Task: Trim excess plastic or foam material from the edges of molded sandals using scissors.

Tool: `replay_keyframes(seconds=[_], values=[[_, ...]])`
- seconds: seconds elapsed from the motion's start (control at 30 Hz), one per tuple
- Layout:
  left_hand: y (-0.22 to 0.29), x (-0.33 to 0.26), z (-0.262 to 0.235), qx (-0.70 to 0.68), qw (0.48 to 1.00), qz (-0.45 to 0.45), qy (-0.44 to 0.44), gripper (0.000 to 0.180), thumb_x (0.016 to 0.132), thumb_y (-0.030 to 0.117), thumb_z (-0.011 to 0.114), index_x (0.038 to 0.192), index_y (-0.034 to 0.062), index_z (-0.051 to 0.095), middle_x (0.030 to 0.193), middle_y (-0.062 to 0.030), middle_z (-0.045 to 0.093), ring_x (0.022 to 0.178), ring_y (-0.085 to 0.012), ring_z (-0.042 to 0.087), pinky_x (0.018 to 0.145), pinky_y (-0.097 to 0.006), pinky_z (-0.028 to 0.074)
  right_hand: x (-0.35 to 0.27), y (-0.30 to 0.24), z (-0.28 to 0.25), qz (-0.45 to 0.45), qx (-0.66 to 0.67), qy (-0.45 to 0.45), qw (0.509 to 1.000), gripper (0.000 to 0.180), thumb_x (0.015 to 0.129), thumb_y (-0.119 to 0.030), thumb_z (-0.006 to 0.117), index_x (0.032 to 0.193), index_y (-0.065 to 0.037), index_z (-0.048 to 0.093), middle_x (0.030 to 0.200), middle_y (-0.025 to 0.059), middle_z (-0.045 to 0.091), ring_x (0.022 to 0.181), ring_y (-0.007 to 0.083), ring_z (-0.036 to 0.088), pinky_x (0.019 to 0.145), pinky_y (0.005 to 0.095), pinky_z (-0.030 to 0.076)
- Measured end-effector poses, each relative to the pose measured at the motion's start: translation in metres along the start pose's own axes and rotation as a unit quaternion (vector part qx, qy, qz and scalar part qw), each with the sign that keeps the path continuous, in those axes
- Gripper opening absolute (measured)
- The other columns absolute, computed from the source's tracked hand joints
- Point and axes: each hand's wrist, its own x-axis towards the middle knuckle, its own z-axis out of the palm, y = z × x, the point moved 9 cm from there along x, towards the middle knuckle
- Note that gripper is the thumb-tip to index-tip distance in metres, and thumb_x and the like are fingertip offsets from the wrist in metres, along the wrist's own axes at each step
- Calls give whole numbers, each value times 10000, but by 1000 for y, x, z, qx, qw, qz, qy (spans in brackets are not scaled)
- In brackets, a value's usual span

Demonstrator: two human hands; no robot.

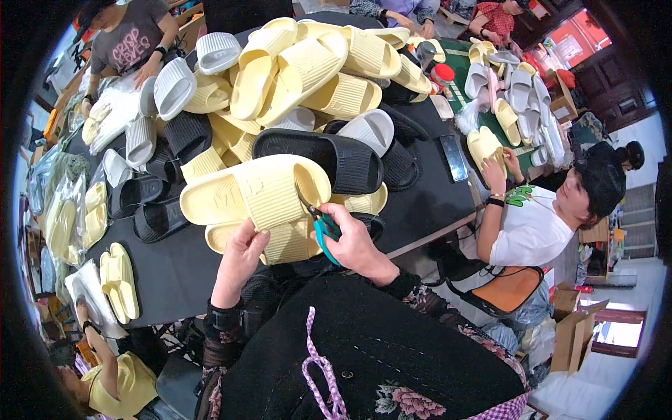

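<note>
A pale yellow slide slipper (224, 192) lies across the front of my body, its ribbed strap toward the right. My left hand (238, 259) is closed, thumb and fingers pinching the strap's lower edge. In my right hand (357, 248) are teal-handled scissors (325, 236), their dark blades at the slipper's opening by the right end of the strap. Whether the blades are apart is hard to make out. A second yellow slipper (283, 243) sits just below the first, partly covered by it and by my hands. Directly beyond is a black slipper (318, 157).
Yellow, grey and black slippers heap up on the dark table (168, 280). A yellow pair (119, 283) rests at the left. A phone (453, 158) lies near the right edge. At right a co-worker (532, 224) handles a yellow slipper; other people work around the table.
</note>
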Motion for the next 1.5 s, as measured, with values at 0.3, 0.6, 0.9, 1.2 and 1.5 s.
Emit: replay_keyframes(seconds=[0.3, 0.6, 0.9, 1.2, 1.5], values=[[4, 2, -10, -13, 999, 9, 29, 303, 913, 88, 482, 1197, -16, 499, 952, -40, 602, 833, -69, 524, 747, -217, 426, 1, 5, -2, -6, 46, 7, 999, 397, 794, -118, 678, 1109, 4, 470, 852, 136, 607, 783, 176, 606, 689, 288, 479], [3, 4, -35, -33, 997, 4, 72, 371, 897, 100, 507, 1238, -21, 425, 918, -81, 607, 834, -104, 553, 721, -233, 444, -9, 15, 2, -8, 36, -9, 999, 399, 772, -35, 682, 1114, 27, 487, 866, 52, 586, 773, 76, 539, 684, 229, 453], [-2, -18, -98, -78, 979, 28, 186, 364, 893, 95, 512, 1236, 3, 436, 1012, -120, 611, 902, -130, 568, 778, -257, 451, -10, 16, 18, -17, 60, -52, 997, 432, 770, -101, 706, 1131, 15, 497, 860, 61, 598, 757, 83, 540, 677, 246, 461], [-53, -37, -150, -87, 962, -25, 259, 401, 872, 124, 540, 1241, -5, 452, 903, -61, 606, 777, -121, 578, 659, -259, 474, -12, 33, 31, 58, 117, -85, 988, 425, 783, -40, 680, 1150, 27, 477, 914, 43, 576, 788, 82, 533, 722, 229, 457], [-117, -71, -183, 188, 900, -131, 371, 403, 806, 175, 561, 1156, -15, 501, 937, -275, 613, 899, -355, 619, 769, -403, 488, -3, 35, 42, 121, 165, -104, 973, 394, 809, -36, 601, 1163, 22, 438, 756, 41, 564, 538, 62, 489, 474, 189, 387]])
